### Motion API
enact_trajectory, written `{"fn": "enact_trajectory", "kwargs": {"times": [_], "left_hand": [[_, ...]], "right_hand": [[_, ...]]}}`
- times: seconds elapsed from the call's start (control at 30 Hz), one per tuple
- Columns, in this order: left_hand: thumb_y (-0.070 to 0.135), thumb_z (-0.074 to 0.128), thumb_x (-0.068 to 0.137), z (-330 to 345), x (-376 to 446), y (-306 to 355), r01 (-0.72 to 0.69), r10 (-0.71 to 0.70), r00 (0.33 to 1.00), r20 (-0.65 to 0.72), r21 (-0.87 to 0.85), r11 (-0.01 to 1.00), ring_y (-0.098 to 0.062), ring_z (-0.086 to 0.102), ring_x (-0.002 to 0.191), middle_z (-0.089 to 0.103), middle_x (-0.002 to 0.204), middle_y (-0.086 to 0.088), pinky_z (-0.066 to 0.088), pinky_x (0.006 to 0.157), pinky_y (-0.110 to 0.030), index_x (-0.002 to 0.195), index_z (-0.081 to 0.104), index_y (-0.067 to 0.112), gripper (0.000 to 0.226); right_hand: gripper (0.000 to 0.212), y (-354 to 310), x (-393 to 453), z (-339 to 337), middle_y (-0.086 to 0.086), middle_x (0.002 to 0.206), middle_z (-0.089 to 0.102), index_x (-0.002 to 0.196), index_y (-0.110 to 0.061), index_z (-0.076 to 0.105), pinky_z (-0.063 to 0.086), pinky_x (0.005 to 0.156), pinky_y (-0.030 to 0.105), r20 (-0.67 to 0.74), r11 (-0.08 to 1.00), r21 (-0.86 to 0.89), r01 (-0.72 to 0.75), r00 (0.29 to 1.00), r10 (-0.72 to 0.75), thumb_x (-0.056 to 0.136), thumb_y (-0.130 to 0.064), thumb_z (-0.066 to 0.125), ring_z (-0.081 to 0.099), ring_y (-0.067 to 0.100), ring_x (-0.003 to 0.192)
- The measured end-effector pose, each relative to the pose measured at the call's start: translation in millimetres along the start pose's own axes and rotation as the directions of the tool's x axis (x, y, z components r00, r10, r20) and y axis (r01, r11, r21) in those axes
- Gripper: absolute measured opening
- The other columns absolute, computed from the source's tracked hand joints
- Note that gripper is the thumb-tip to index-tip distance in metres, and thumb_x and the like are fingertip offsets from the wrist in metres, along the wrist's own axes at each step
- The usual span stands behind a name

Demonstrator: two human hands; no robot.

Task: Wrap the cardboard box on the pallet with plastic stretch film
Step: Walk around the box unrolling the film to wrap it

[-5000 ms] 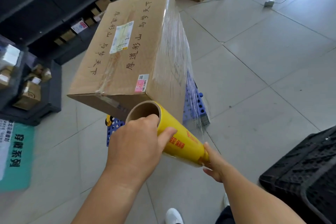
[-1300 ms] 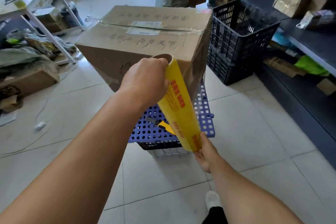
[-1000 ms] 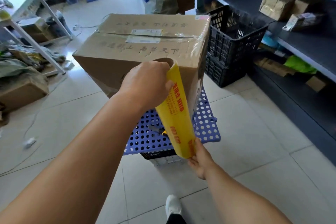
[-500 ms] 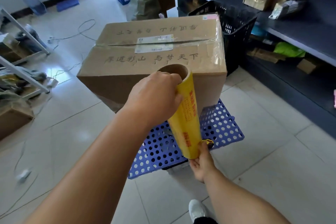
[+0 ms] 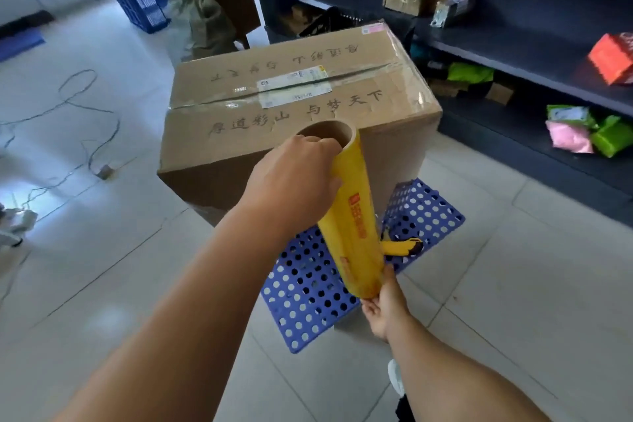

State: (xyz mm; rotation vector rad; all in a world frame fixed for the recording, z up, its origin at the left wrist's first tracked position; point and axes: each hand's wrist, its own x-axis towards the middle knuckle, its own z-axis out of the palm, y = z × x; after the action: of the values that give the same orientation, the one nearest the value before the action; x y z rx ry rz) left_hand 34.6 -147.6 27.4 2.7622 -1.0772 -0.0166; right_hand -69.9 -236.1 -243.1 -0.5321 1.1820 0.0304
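Standing beyond both hands, filling the middle of the view: a large cardboard box (image 5: 301, 106), taped along its top seam, bearing a long white label and handwritten characters. Clear stretch film (image 5: 409, 79) clinging to its right-hand top edge and upper right side, glinting.

Running along the far right, past the box: dark shelving (image 5: 513, 55) carrying small cartons and green, pink and red packets.

Lying under the box, below and between the hands: a blue perforated plastic pallet (image 5: 308, 288), its near corner reaching toward the right forearm.

Tilting upright just in front of the box: a yellow roll of stretch film (image 5: 356, 216) with red print, its open cardboard core at the top, close against the box's near face.

Clamping the top end of the roll: left hand (image 5: 294, 181), fingers curled over the core's rim, thumb against the yellow wrap.

Gripping the bottom end of the roll from beneath: right hand (image 5: 385, 305), fingers closed around the lower rim.

Resting on the pallet just right of the roll, above the right hand: a yellow and black utility knife (image 5: 402, 245).

Trailing over the tiled floor far to the left of the left hand: a loose cable (image 5: 85, 103).
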Motion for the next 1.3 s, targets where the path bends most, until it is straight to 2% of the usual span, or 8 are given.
{"fn": "enact_trajectory", "kwargs": {"times": [0.13,0.33,0.47,0.63,0.93,1.07,1.2,1.3], "left_hand": [[0.028,0.054,0.089,-10,-15,-21,-0.064,0.064,0.998,0.014,0.008,0.998,-0.023,0.058,0.087,0.061,0.098,0.001,0.049,0.068,-0.035,0.105,0.059,0.018,0.020],[0.031,0.053,0.090,-17,-27,-46,-0.129,0.129,0.992,0.004,0.024,0.991,-0.022,0.060,0.084,0.063,0.096,0.000,0.053,0.069,-0.037,0.107,0.059,0.018,0.022],[0.031,0.054,0.089,-21,-32,-60,-0.147,0.147,0.989,-0.001,0.019,0.989,-0.022,0.059,0.080,0.063,0.093,0.000,0.052,0.065,-0.036,0.102,0.060,0.017,0.020],[0.028,0.053,0.089,-23,-37,-78,-0.175,0.175,0.985,-0.003,-0.001,0.985,-0.021,0.060,0.083,0.063,0.097,-0.001,0.055,0.069,-0.037,0.106,0.060,0.016,0.022],[0.021,0.050,0.092,-25,-53,-134,-0.340,0.341,0.940,-0.021,0.014,0.940,-0.018,0.054,0.085,0.062,0.097,-0.001,0.040,0.062,-0.029,0.107,0.060,0.015,0.019],[0.020,0.051,0.090,-31,-62,-156,-0.397,0.397,0.918,0.003,0.029,0.918,-0.022,0.056,0.092,0.063,0.102,-0.003,0.046,0.067,-0.033,0.112,0.058,0.014,0.024],[0.019,0.053,0.090,-39,-66,-171,-0.388,0.388,0.922,0.010,0.032,0.921,-0.023,0.057,0.090,0.064,0.101,-0.004,0.047,0.067,-0.033,0.111,0.059,0.012,0.023],[0.019,0.053,0.090,-42,-71,-180,-0.369,0.369,0.929,0.013,0.018,0.929,-0.022,0.058,0.091,0.065,0.103,-0.005,0.051,0.073,-0.035,0.112,0.059,0.011,0.024]], "right_hand": [[0.070,29,-12,11,0.016,0.146,0.041,0.148,-0.017,0.029,0.033,0.113,0.038,-0.055,0.999,0.040,0.028,0.998,-0.025,0.093,-0.057,0.043,0.043,0.031,0.132],[0.072,64,-20,32,0.017,0.141,0.045,0.146,-0.015,0.033,0.037,0.109,0.036,-0.057,0.996,0.083,0.022,0.998,-0.017,0.091,-0.059,0.044,0.048,0.030,0.126],[0.074,77,-20,43,0.017,0.144,0.042,0.148,-0.015,0.029,0.034,0.109,0.037,-0.065,0.995,0.097,0.024,0.998,-0.018,0.091,-0.059,0.043,0.045,0.030,0.130],[0.076,94,-21,57,0.018,0.146,0.039,0.149,-0.015,0.025,0.031,0.112,0.037,-0.089,0.991,0.121,0.050,0.995,-0.040,0.091,-0.061,0.042,0.042,0.031,0.134],[0.071,148,-30,100,0.016,0.138,0.049,0.146,-0.017,0.033,0.036,0.104,0.033,-0.196,0.954,0.270,0.127,0.978,-0.075,0.091,-0.061,0.041,0.048,0.028,0.126],[0.069,171,-38,122,0.014,0.141,0.047,0.146,-0.016,0.033,0.033,0.107,0.033,-0.169,0.935,0.321,0.152,0.980,-0.102,0.093,-0.059,0.039,0.046,0.028,0.130],[0.066,187,-41,139,0.013,0.143,0.047,0.147,-0.018,0.032,0.031,0.111,0.035,-0.159,0.924,0.348,0.158,0.981,-0.107,0.094,-0.057,0.038,0.047,0.026,0.130],[0.070,194,-36,149,0.014,0.146,0.043,0.149,-0.016,0.029,0.029,0.113,0.035,-0.140,0.930,0.344,0.132,0.986,-0.088,0.094,-0.059,0.036,0.044,0.026,0.133]]}}
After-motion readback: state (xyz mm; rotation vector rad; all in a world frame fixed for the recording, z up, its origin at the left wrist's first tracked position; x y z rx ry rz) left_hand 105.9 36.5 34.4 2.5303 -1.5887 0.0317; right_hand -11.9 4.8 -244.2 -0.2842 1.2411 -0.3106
